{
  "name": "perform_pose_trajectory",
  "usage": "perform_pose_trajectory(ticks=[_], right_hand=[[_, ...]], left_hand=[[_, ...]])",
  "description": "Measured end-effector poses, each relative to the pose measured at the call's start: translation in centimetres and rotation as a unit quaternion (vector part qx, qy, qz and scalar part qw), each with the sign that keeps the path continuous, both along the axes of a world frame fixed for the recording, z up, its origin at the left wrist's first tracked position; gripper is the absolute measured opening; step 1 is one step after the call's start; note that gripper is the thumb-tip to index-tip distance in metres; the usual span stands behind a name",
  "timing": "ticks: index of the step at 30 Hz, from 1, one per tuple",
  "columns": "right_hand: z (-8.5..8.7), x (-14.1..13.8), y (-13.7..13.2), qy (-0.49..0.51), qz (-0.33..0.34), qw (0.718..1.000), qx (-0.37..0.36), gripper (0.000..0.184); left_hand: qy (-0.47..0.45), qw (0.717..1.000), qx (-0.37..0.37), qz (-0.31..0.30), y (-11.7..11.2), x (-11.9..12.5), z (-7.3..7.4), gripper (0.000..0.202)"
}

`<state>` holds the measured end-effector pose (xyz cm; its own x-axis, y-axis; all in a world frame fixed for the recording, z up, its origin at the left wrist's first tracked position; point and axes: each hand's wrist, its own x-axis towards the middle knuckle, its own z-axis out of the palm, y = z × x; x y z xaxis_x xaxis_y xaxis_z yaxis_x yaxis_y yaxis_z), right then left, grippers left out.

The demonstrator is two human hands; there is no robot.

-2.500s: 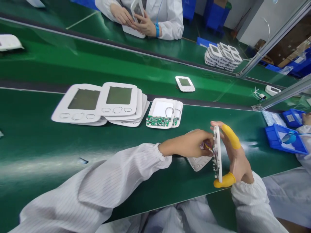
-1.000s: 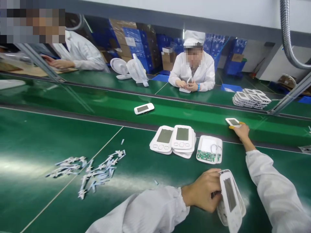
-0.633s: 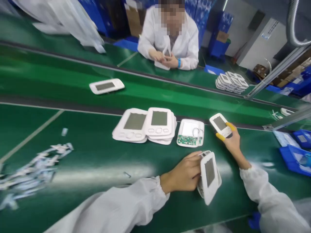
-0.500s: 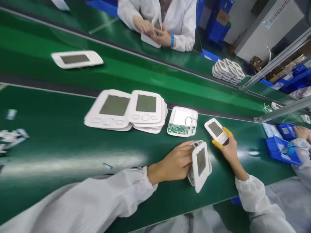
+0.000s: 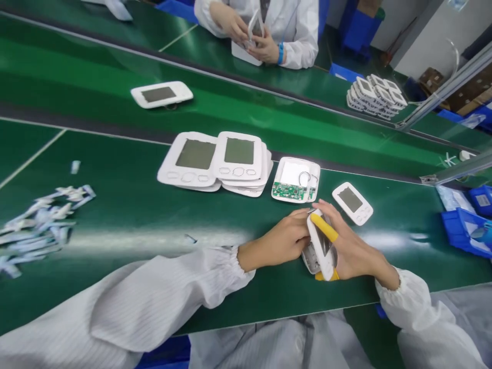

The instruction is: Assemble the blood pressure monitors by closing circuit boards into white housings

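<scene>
At four o'clock, the left hand [image 5: 283, 240] and right hand [image 5: 354, 253] hold a half-open unit [image 5: 326, 268], which might slip if either loosens.

Wht slvs [image 5: 165, 300], gathered cuffs [image 5: 243, 271], yel finger cots [image 5: 325, 228].

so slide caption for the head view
Left hand and right hand hold an open white device over a green bench, near stacked screen panels.

My right hand [image 5: 350, 252] partly hides the cover [image 5: 327, 267]; well left of that hand, strips [image 5: 40, 245] run out of view.
</scene>
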<state>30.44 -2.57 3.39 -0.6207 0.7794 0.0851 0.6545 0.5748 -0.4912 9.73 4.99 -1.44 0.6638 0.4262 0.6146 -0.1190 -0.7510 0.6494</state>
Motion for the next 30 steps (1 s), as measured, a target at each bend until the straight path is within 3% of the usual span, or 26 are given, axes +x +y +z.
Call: perform_pose_trajectory(ticks=[10, 15, 24, 27, 30], right_hand=[[0.5, 0.7, 0.0, 0.018, -0.039, 0.998, 0.042, 0.119], [0.2, 0.4, 0.2, 0.020, -0.040, 0.998, 0.050, 0.119], [-0.3, 0.3, 0.1, 0.041, -0.041, 0.997, 0.055, 0.123], [-0.4, 0.2, 0.0, 0.056, -0.043, 0.997, 0.043, 0.123], [-0.7, 0.1, -0.1, 0.064, -0.046, 0.997, 0.026, 0.122]], left_hand=[[0.058, 0.995, -0.034, -0.072, 2.0, -0.8, 1.8, 0.026], [0.027, 0.999, -0.035, 0.001, 1.9, -1.0, 2.0, 0.022], [-0.065, 0.992, 0.026, 0.102, 0.9, -1.0, 0.7, 0.019], [-0.058, 0.990, 0.037, 0.126, 0.6, -1.7, 1.3, 0.017], [-0.034, 0.987, 0.054, 0.147, -0.6, -3.2, 2.9, 0.016]])
